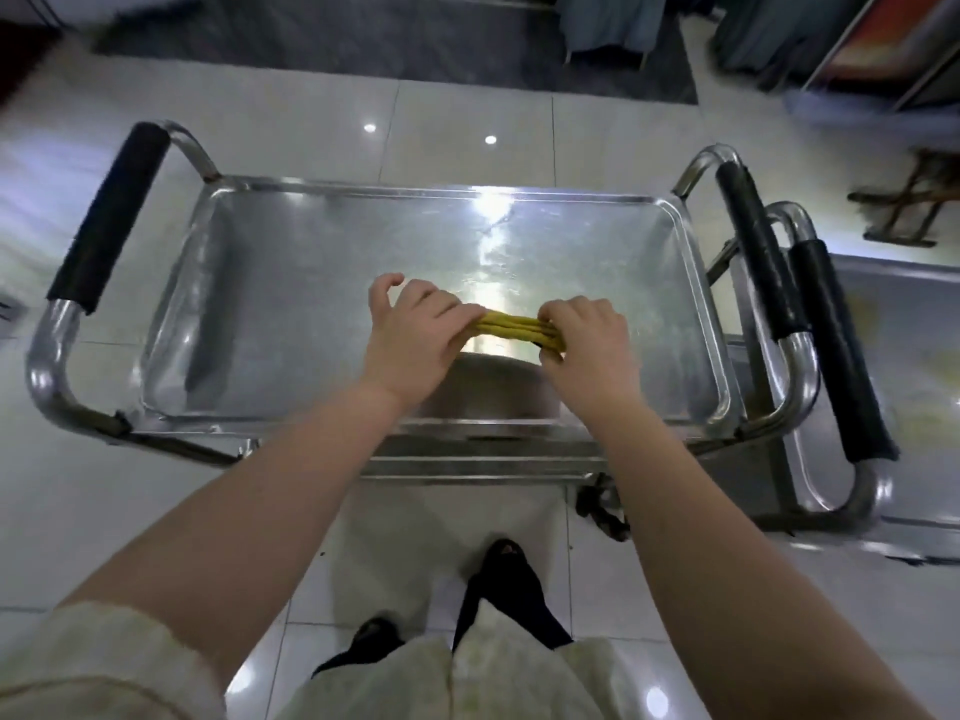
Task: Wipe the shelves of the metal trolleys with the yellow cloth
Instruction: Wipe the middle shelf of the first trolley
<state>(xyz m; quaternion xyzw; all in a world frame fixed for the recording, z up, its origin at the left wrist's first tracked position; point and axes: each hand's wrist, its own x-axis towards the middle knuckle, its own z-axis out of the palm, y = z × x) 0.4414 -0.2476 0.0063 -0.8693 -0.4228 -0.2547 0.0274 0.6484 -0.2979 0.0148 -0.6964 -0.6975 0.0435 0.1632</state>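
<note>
Yellow cloth [511,324], bunched into a rope, is gripped at its ends by left hand [415,335] and right hand [589,340] above the trolley's top shelf [291,304]; wiping looks hardly begun, and the second trolley [904,356] waits.

Both hands, left hand [415,335] and right hand [589,345], grip a twisted yellow cloth [511,327] over the metal trolley [291,283] top shelf. Second trolley [893,356] just right.
</note>
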